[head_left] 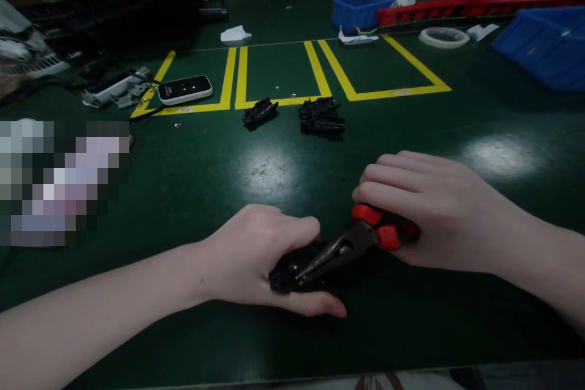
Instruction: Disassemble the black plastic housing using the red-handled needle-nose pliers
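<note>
My right hand [425, 207] is closed around the red handles of a pair of long-nose pliers [340, 250]. The jaws point down and left, and their tip touches or lies just over a black plastic part [284, 275]. That part is gripped by my left hand [265, 256], its thumb along the near side and its fingers along the far side. Much of the part is hidden by the fingers and pliers, and its dark outline merges with the table. Beyond my hands lie more black plastic parts, one alone [259, 113] and a small cluster [321, 116].
Yellow tape outlines [292, 99] mark the green table [205, 177]. A white-edged device [185, 90] with green lights lies at the left. Blue bins [543, 46], a tape roll [444, 37] and a red strip [457, 7] are at the far right. A blurred-out patch covers the left edge.
</note>
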Demonstrator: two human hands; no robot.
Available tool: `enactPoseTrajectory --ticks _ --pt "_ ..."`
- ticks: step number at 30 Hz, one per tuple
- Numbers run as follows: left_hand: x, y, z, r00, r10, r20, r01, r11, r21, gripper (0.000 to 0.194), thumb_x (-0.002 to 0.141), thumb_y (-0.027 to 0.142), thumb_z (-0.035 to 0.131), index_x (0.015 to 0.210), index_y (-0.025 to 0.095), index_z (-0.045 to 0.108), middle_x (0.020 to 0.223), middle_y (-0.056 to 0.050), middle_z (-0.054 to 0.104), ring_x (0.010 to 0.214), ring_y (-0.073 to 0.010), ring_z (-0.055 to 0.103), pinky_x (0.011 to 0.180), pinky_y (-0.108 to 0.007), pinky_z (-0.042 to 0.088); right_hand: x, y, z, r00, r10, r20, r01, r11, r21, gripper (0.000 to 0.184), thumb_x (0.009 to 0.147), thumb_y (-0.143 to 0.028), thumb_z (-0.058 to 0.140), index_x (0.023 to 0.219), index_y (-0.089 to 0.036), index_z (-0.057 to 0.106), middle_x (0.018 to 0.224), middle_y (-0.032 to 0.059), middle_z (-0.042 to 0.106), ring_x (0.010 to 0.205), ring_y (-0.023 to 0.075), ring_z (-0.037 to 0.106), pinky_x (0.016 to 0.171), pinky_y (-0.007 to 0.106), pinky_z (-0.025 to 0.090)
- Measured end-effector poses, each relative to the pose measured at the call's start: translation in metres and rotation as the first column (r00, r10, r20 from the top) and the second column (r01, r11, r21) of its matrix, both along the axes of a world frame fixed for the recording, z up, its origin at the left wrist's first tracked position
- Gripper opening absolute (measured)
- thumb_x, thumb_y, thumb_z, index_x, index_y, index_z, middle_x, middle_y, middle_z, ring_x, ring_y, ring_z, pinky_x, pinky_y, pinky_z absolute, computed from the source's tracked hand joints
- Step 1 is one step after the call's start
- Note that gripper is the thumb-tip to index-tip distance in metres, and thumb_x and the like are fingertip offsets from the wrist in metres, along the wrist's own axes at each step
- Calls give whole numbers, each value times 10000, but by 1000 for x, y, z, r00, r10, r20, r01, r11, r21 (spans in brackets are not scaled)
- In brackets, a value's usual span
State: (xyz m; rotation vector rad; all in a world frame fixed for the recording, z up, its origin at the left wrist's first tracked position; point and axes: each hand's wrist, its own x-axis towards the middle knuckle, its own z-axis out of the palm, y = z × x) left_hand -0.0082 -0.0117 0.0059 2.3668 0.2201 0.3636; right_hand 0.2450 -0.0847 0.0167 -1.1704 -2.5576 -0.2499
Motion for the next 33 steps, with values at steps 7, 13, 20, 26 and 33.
enactPoseTrajectory --ticks 7,13,20,26,33 --pt "1 -1 0 998 -41 38 41 999 -1 534 923 623 702 704 208 447 568 88 489 478 -76 426 481 -237 262 3 0 5 1000 6 17 -6 1000 -3 102 816 -187 530 902 -243 534 808 36 627 702 199 509 632 345 352" --pt "-1 0 -3 997 -42 68 41 999 27 617 891 704 692 630 183 490 507 89 452 451 -64 374 497 -273 235 -4 -2 7 997 -7 -81 -10 977 -212 69 821 -184 512 857 -242 527 757 21 594 640 179 489 614 333 350" --pt "-5 0 -4 999 -49 13 49 999 -10 598 834 670 778 610 176 525 505 83 495 466 -71 411 515 -285 274 -10 -3 7 991 -40 -125 1 954 -300 77 793 -171 509 832 -237 517 729 19 572 639 173 486 590 316 349" --pt "-2 -1 -1 999 -22 47 22 1000 6 601 826 664 787 622 184 489 501 97 459 455 -64 380 499 -277 234 -11 -5 7 994 -29 -108 -3 958 -288 96 794 -161 507 853 -232 532 750 24 584 640 176 489 584 320 351" --pt "-4 3 -2 990 -137 22 138 988 -65 639 773 670 841 640 191 439 519 104 449 470 -65 360 533 -310 230 -12 -2 8 981 -41 -191 -59 871 -489 115 783 -128 522 773 -241 502 737 1 577 640 152 509 574 296 357"
